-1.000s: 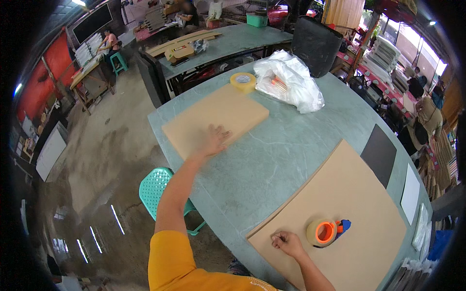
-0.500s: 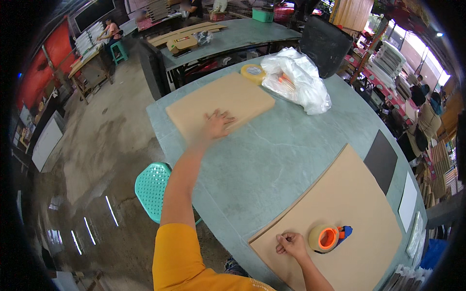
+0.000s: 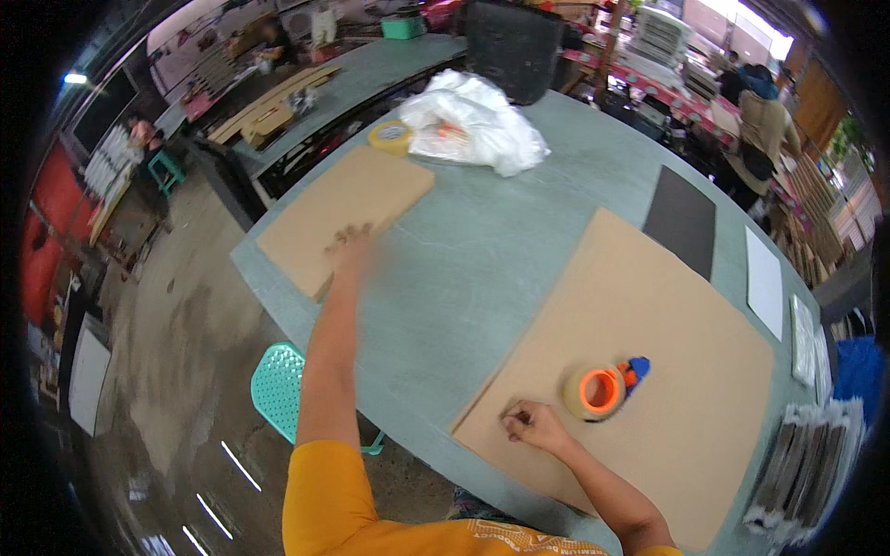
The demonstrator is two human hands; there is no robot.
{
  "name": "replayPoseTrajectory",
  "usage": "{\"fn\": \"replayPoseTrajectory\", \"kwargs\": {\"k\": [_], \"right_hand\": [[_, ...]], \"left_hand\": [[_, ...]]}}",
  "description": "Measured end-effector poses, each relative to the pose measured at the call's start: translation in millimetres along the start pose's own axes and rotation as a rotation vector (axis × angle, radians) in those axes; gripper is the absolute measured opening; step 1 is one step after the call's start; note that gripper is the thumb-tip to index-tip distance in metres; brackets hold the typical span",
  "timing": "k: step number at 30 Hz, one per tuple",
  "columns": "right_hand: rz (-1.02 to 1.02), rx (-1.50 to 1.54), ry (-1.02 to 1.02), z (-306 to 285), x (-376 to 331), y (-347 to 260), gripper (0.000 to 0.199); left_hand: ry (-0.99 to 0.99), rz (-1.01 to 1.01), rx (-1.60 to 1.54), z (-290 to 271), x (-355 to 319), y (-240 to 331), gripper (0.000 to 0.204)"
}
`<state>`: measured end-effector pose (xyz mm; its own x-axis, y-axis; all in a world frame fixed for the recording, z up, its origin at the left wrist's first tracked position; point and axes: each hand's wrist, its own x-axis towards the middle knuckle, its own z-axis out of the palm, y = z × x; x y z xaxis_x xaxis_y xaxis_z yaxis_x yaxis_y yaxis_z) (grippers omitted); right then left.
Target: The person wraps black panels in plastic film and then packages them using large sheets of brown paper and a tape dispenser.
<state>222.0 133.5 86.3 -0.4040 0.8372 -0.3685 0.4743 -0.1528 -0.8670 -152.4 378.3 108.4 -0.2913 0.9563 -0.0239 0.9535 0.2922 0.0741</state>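
My left hand [image 3: 350, 248] lies with spread fingers on the near edge of a flat brown paper-covered pack [image 3: 348, 190] at the table's left side; the hand is slightly smeared by motion. At the lower right, my right hand [image 3: 536, 426] rests with curled fingers on a large brown sheet of paper or card [image 3: 667, 398], which seems to be the top of a stack. Whatever those fingers hold, if anything, is hidden. Just beyond the right hand, a tape dispenser [image 3: 593, 391] with a roll of tape, an orange core and a blue end stands on the brown sheet.
A yellow tape roll [image 3: 390, 137] and a crumpled white plastic bag [image 3: 473, 120] sit at the table's far side. A dark sheet [image 3: 681, 221] and a white sheet [image 3: 764, 283] lie to the right. A turquoise stool [image 3: 277, 387] stands by the table's left edge.
The view has turned right, so the table's contents appear shifted left. My left hand has slid to the pack's near right edge. My right hand stays curled beside the tape dispenser.
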Motion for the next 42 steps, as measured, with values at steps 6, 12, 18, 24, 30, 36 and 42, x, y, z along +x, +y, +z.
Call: {"fn": "replayPoseTrajectory", "kwargs": {"k": [6,12,18,24,30,36,42], "right_hand": [[0.030,0.077,0.105,-81.0,-153.7,-8.7,0.025],[0.218,-0.019,1.094,-190.4,-371.5,40.3,0.022],[0.368,0.245,1.790,-193.8,-585.7,127.7,0.019],[0.915,-0.428,1.282,-148.1,-504.0,251.1,0.066],[0.872,0.112,1.016,-189.5,-516.0,257.4,0.069],[0.512,0.365,1.145,-195.7,-536.9,297.0,0.039],[0.596,0.435,1.127,-161.1,-567.7,311.8,0.033]], "left_hand": [[-0.049,0.546,-0.195,53.1,-54.1,105.6,0.042],[0.050,0.831,-0.471,-17.5,-116.6,254.6,0.028],[-0.141,1.052,-0.496,-98.0,-290.2,431.4,0.027],[-0.378,1.313,-0.414,-67.1,-421.6,539.9,0.029],[-0.554,1.376,-0.318,-68.4,-503.6,590.3,0.030],[-0.712,1.367,-0.334,-67.2,-534.9,639.3,0.031],[-0.620,1.554,-0.488,-82.8,-605.9,697.7,0.029]]}}
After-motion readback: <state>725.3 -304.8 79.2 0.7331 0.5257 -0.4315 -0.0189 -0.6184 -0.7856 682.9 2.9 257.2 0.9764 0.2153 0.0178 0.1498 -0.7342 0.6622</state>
